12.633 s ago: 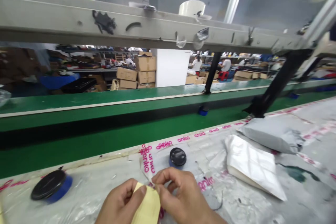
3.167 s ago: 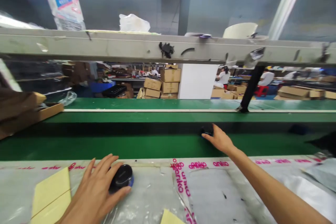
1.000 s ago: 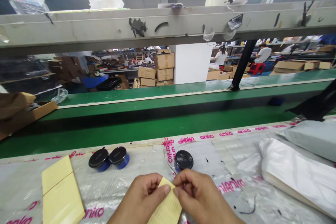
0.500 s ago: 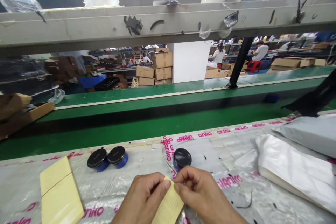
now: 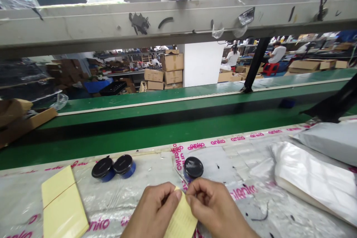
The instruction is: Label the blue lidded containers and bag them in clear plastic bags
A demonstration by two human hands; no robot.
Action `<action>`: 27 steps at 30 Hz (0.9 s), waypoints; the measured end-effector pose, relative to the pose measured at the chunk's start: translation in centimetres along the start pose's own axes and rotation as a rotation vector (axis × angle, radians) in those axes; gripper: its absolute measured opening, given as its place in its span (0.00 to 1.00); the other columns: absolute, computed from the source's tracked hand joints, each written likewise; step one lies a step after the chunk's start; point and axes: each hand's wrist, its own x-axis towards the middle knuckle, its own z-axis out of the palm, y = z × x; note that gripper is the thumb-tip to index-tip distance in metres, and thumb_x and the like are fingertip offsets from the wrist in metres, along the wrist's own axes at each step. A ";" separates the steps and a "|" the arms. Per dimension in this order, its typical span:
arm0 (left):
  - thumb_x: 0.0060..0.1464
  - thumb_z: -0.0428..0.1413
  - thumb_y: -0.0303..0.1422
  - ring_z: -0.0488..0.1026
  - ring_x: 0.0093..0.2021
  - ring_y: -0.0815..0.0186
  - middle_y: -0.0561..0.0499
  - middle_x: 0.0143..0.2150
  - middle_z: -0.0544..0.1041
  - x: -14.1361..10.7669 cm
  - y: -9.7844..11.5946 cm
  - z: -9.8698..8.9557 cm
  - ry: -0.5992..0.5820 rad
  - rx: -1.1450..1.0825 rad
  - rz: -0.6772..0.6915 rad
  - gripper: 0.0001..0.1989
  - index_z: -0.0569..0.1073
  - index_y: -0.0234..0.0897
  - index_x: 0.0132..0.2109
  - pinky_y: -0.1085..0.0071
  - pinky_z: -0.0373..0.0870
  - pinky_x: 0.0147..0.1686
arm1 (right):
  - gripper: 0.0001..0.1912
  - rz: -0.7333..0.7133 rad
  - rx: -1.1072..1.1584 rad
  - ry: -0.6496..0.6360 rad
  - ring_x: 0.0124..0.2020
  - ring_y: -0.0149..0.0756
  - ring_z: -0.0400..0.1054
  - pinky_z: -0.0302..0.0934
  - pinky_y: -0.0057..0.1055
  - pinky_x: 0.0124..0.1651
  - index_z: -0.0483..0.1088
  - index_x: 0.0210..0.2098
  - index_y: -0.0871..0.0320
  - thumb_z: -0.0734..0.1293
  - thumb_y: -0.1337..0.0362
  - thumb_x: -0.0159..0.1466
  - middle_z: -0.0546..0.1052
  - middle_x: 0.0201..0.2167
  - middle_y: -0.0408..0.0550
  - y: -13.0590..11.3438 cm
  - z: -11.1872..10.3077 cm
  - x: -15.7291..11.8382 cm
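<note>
Between my hands is a yellow printed paper slip [image 5: 182,220], its far end narrowed to a point at my fingertips. My left hand [image 5: 154,208] pinches it by the far left edge, thumb on top. The thumb and curled fingers of my right hand [image 5: 213,202] close on its far right edge. Just beyond the right fingers sits a round blue container with a black lid [image 5: 193,167]. Two similar containers, one on the left [image 5: 102,169] and one beside it [image 5: 124,165], stand together. A banded stack of yellow paper [image 5: 64,208] lies further left.
Clear plastic with pink lettering covers the worktop [image 5: 134,200]. White plastic bags [image 5: 315,178] lie at the right. Beyond the worktop runs a green conveyor belt [image 5: 156,134], with a cardboard box [image 5: 28,126] at its left. A metal beam [image 5: 97,24] crosses above. Two people sit far behind.
The slip's near end has swung slightly right and shows a little more between my hands. Both hands keep their pinch. The camera view has tilted slightly.
</note>
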 end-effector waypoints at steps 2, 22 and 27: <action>0.62 0.46 0.47 0.56 0.28 0.68 0.58 0.25 0.56 0.1 0.0 0.0 0.000 -0.069 -0.027 0.21 0.58 0.39 0.26 0.72 0.53 0.27 | 0.06 -0.054 -0.074 0.022 0.23 0.30 0.61 0.54 0.23 0.25 0.73 0.27 0.59 0.64 0.69 0.57 0.68 0.21 0.41 -0.3 -0.1 -0.1; 0.56 0.51 0.45 0.58 0.28 0.68 0.56 0.24 0.61 0.4 -0.3 0.8 0.053 -0.173 -0.086 0.17 0.63 0.38 0.26 0.72 0.54 0.28 | 0.06 -0.091 -0.106 0.012 0.23 0.31 0.65 0.58 0.24 0.26 0.72 0.26 0.58 0.64 0.70 0.56 0.72 0.21 0.41 0.1 0.3 -0.3; 0.58 0.48 0.47 0.61 0.28 0.66 0.55 0.24 0.62 0.5 -1.1 0.7 0.083 -0.084 -0.073 0.19 0.62 0.39 0.25 0.71 0.56 0.28 | 0.06 -0.116 -0.042 0.065 0.26 0.33 0.68 0.61 0.26 0.29 0.73 0.27 0.57 0.64 0.68 0.57 0.75 0.25 0.43 -1.0 -1.0 -0.6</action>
